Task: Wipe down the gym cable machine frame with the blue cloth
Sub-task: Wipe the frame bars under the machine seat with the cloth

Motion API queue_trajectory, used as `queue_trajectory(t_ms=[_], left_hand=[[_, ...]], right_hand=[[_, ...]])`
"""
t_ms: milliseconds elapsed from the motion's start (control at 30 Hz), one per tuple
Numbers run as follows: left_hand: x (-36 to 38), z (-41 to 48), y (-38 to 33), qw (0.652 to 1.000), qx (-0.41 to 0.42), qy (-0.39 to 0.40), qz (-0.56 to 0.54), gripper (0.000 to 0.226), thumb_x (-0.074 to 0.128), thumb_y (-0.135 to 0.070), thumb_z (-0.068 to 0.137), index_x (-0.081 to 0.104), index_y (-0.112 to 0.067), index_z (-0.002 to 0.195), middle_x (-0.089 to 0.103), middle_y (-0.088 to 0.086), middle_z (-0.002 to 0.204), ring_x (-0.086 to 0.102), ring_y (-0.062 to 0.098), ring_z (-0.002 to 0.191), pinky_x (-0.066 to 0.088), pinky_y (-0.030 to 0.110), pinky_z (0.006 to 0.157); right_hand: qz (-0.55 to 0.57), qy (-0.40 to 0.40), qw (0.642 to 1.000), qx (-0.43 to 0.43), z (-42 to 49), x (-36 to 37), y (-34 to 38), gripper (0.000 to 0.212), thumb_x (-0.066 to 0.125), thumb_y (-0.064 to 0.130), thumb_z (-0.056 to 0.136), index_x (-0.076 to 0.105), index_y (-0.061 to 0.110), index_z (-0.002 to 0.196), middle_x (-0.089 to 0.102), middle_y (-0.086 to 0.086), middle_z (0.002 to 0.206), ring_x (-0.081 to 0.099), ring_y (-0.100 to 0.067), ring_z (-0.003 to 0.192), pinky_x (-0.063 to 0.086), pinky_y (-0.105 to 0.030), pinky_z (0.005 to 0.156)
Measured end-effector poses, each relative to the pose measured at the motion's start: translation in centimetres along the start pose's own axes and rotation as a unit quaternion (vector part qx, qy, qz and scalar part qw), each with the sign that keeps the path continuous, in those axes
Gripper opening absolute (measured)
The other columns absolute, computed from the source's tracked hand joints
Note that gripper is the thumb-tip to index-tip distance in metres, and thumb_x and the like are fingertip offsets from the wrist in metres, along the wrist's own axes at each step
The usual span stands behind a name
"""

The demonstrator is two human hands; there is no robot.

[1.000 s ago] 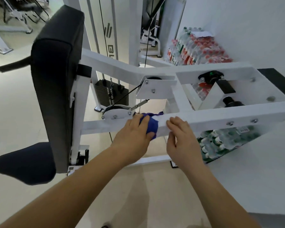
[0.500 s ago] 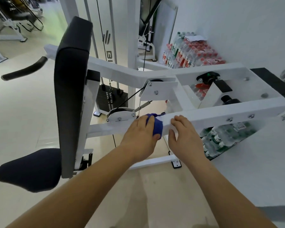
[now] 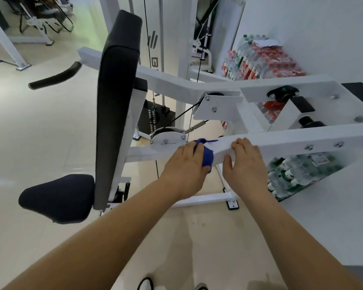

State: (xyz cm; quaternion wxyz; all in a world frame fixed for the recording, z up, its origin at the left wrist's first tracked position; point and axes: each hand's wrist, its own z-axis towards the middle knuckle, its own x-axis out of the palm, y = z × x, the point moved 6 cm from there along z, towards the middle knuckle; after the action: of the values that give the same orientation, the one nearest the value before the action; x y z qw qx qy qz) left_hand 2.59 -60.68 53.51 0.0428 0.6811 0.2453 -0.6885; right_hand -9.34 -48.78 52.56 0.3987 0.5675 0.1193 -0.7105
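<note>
White frame bar [image 3: 281, 143], left hand [image 3: 187, 164] pressing blue cloth [image 3: 206, 158], right hand [image 3: 245, 164] gripping bar

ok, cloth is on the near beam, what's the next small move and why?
Probably slide the blue cloth left along the near beam toward the pulley bracket. The left hand grips the cloth bunched against the beam. The right hand holds the beam right beside it, blocking a stroke that way, while bare white beam lies open to the left.
</note>
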Motion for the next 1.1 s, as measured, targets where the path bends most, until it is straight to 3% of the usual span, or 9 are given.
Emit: queue_trajectory(t_ms=[67,133,233,367,533,633,767,967,1100], left_hand=[[0.3,-1.9,0.2,1.000,-0.011,-0.004,0.000,0.069,0.043,-0.043,0.105,0.013,-0.013,0.160,0.015,0.010,0.164,0.024,0.029,0.146,0.024,0.036,0.120],[0.6,-5.5,1.1,0.999,-0.022,-0.017,0.017,0.071,0.044,-0.041,0.105,0.010,-0.014,0.161,0.015,0.009,0.165,0.021,0.027,0.148,0.021,0.035,0.122],[0.8,-12.0,3.3,0.997,-0.051,-0.042,0.037,0.071,0.047,-0.041,0.102,0.015,-0.014,0.160,0.025,0.009,0.162,0.028,0.026,0.147,0.020,0.033,0.121],[0.6,-14.7,4.7,0.992,-0.104,-0.052,0.046,0.069,0.041,-0.046,0.104,0.019,-0.013,0.160,0.028,0.008,0.161,0.033,0.026,0.143,0.032,0.034,0.117],[0.4,-13.3,4.2,0.985,-0.154,-0.075,-0.002,0.064,0.038,-0.046,0.106,0.021,-0.014,0.159,0.027,0.007,0.161,0.031,0.025,0.142,0.028,0.033,0.118],[0.4,-17.4,5.4,0.984,-0.163,-0.067,0.016,0.064,0.041,-0.043,0.106,0.020,-0.015,0.160,0.024,0.005,0.162,0.028,0.023,0.144,0.024,0.032,0.120],[0.3,-24.3,8.6,0.981,-0.183,-0.053,0.022,0.065,0.041,-0.045,0.105,0.019,-0.018,0.159,0.024,0.003,0.162,0.030,0.022,0.143,0.030,0.034,0.118],[-0.3,-23.7,10.4,0.987,-0.146,-0.051,-0.040,0.061,0.038,-0.046,0.105,0.024,-0.016,0.157,0.031,0.003,0.155,0.041,0.023,0.134,0.039,0.036,0.110],[0.0,-28.3,12.3,0.991,-0.118,-0.046,-0.045,0.065,0.036,-0.048,0.105,0.019,-0.018,0.160,0.024,0.001,0.161,0.033,0.020,0.142,0.032,0.033,0.118]], right_hand=[[-0.024,0.044,0.999,0.001,-1.1,0.7,0.4,0.061,0.055,0.029,0.100,0.040,-0.002,0.150,0.037,-0.019,0.159,0.027,-0.033,0.152,0.018,-0.049,0.127],[0.024,0.063,0.998,0.017,-2.8,1.0,0.7,0.067,0.050,0.035,0.103,0.028,0.004,0.158,0.023,-0.016,0.167,0.013,-0.031,0.157,0.018,-0.051,0.127],[0.138,0.014,0.990,-0.033,-5.4,0.2,3.0,0.052,0.049,0.033,0.103,0.046,0.008,0.148,0.042,-0.013,0.158,0.031,-0.028,0.151,0.036,-0.051,0.119],[0.237,0.029,0.970,-0.051,-7.2,0.8,6.9,0.048,0.046,0.038,0.104,0.060,0.008,0.140,0.050,-0.007,0.153,0.034,-0.022,0.150,0.031,-0.036,0.121],[0.196,0.055,0.974,-0.095,-8.2,2.3,9.3,0.050,0.039,0.040,0.107,0.062,0.006,0.137,0.050,-0.009,0.154,0.018,-0.030,0.156,0.022,-0.045,0.126],[0.142,0.015,0.981,-0.129,-8.5,1.8,9.2,0.045,0.042,0.036,0.108,0.064,0.010,0.137,0.052,-0.008,0.153,0.026,-0.033,0.154,0.028,-0.049,0.124],[0.151,0.032,0.982,-0.105,-9.7,1.9,10.3,0.053,0.042,0.039,0.106,0.056,0.005,0.143,0.042,-0.013,0.160,0.022,-0.032,0.155,0.023,-0.054,0.124],[0.239,-0.034,0.960,-0.140,-15.2,0.6,17.6,0.032,0.054,0.023,0.102,0.068,0.004,0.125,0.061,-0.013,0.135,0.052,-0.031,0.133,0.044,-0.047,0.111],[0.220,0.004,0.968,-0.123,-18.5,2.2,20.7,0.034,0.054,0.028,0.102,0.070,0.005,0.119,0.062,-0.010,0.134,0.049,-0.026,0.136,0.043,-0.046,0.112]])
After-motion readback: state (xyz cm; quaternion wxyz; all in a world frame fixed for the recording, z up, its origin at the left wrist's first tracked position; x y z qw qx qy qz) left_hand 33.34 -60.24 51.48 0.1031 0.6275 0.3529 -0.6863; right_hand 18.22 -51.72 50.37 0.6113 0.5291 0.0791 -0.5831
